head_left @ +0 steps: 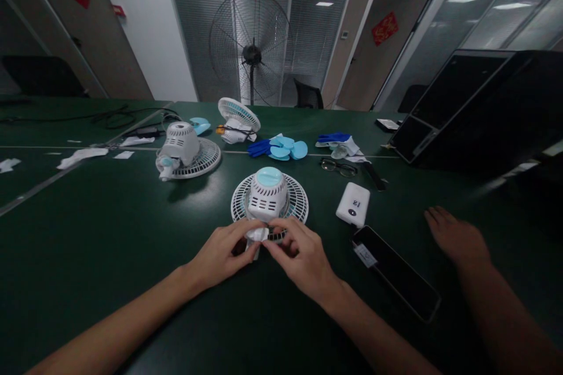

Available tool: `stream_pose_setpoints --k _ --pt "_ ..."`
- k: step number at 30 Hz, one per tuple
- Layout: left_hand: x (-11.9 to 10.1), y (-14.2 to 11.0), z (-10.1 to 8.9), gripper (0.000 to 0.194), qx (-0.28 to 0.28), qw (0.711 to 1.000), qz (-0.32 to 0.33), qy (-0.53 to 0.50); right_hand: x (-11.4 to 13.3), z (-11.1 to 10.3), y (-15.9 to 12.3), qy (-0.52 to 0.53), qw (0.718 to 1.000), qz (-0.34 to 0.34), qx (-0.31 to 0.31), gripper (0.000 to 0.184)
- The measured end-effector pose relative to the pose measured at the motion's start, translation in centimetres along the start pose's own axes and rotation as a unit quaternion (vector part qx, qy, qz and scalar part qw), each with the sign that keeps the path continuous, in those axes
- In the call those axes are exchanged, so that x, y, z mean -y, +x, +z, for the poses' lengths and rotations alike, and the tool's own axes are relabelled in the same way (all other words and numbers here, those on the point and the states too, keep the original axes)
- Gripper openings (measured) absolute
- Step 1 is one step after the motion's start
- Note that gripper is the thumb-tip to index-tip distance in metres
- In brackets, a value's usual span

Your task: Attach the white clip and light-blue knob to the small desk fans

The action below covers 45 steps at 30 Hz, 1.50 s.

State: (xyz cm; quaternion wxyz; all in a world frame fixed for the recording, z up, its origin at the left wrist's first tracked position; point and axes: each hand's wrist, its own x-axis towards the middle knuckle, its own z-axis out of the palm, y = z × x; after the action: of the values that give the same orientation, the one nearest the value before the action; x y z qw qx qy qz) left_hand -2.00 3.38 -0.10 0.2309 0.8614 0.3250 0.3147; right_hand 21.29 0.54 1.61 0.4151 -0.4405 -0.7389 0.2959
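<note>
A small fan's white motor housing [266,196] with a light blue cap lies on its round white grille [240,202], face down on the table in front of me. At the housing's near side, my left hand [222,252] pinches a small white piece [258,234] between thumb and fingers. Opposite it, my right hand [305,255] grips the same piece with its fingertips. Whether the piece is joined to the housing, I cannot tell, since my fingers cover part of it.
Another person's hand [457,237] rests at right. Near it are a phone [396,269] and a white power bank [353,204]. Two more small fans [182,143] [237,120], light blue blades [288,148], gloves [341,143] and glasses [338,167] lie farther back. A black case [466,105] stands right.
</note>
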Motion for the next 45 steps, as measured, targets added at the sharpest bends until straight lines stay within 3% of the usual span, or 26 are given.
stream_pose_setpoints --k 2,4,7,9,11,15,18,22,24,26,29,31,34,37,39,42,45 --pt "0.0 0.0 0.0 0.038 0.002 1.0 -0.003 -0.005 0.1 -0.4 -0.1 -0.048 0.997 -0.064 0.015 0.024" --pt "0.0 0.0 0.0 0.037 0.006 1.0 -0.005 -0.004 0.2 -0.2 0.0 -0.054 0.997 -0.061 0.012 0.019" --pt "0.0 0.0 0.0 0.036 0.006 1.0 0.0 0.003 0.1 0.6 0.3 0.028 0.998 0.061 0.016 0.038" --pt "0.0 0.0 0.0 0.036 0.001 1.0 0.006 0.006 0.0 0.8 0.3 0.059 0.994 0.094 0.019 0.035" --pt "0.0 0.0 0.0 0.036 -0.005 1.0 0.01 0.005 -0.2 0.5 0.2 0.025 0.999 0.041 0.002 0.024" --pt "0.0 0.0 0.0 0.037 -0.01 1.0 0.004 -0.003 -0.5 -0.3 0.0 -0.064 0.994 -0.082 0.007 0.023" --pt "-0.1 0.0 0.0 0.036 -0.006 1.0 -0.002 -0.001 -0.3 0.0 0.2 -0.078 0.994 -0.081 -0.009 0.016" --pt "-0.3 0.1 0.0 0.036 0.009 1.0 0.003 0.009 0.2 0.8 0.4 -0.058 0.997 -0.04 -0.015 0.031" --pt "-0.2 0.1 0.0 0.036 0.007 1.0 0.002 0.004 0.2 0.7 0.2 -0.064 0.997 -0.037 -0.024 0.027" --pt "-0.1 0.0 0.0 0.036 -0.001 1.0 0.0 -0.001 0.0 0.3 0.0 -0.095 0.993 -0.067 -0.017 0.013" --pt "0.1 -0.1 0.1 0.036 -0.009 1.0 -0.001 -0.004 -0.4 -0.5 -0.2 -0.156 0.978 -0.136 0.014 0.025" --pt "0.1 -0.1 0.1 0.038 -0.009 1.0 -0.002 -0.002 -0.5 -0.6 -0.1 -0.171 0.973 -0.154 0.018 0.022" --pt "0.1 -0.1 0.1 0.037 -0.005 1.0 -0.004 0.005 -0.4 0.1 0.3 -0.114 0.988 -0.102 0.002 0.02" --pt "-0.1 0.0 0.0 0.035 0.007 1.0 -0.007 0.008 -0.2 0.9 0.4 0.028 0.998 0.05 0.029 0.036" --pt "-0.2 0.1 -0.1 0.034 0.013 1.0 -0.008 0.005 -0.2 1.0 0.3 0.079 0.99 0.107 0.043 0.038" --pt "-0.2 0.1 -0.1 0.035 0.007 1.0 -0.006 0.002 -0.3 0.3 -0.1 -0.021 0.999 0.021 0.012 0.025" --pt "-0.1 0.0 -0.1 0.036 -0.004 1.0 -0.002 0.002 -0.5 -0.4 -0.3 -0.175 0.98 -0.098 0.019 0.024"
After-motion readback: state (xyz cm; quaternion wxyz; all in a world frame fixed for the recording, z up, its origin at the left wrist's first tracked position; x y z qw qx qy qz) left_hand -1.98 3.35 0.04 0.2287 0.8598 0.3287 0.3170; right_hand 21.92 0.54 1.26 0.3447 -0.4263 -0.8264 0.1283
